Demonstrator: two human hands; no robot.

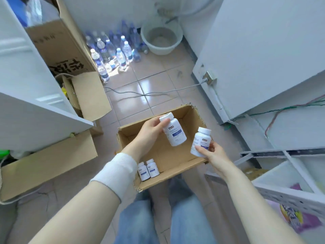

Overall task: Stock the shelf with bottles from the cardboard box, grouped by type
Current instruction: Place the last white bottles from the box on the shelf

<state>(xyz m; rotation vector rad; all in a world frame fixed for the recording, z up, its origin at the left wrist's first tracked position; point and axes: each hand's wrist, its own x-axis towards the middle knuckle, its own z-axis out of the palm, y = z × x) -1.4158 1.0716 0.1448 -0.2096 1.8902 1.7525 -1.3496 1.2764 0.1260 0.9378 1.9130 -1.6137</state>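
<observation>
Two small bottles (148, 169) stand in the near corner of the box (190, 118). Above it, the left hand (149, 132) pinches the tilted left bottle (174, 132) near its cap. The right hand (213, 153) curls round the right bottle (200, 140) low on its body. They look like rigid, smooth plastic and likely light, so a mid-body grip seems surest.

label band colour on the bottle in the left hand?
Blue-purple band on a white bottle, held in the left hand; head view.
</observation>
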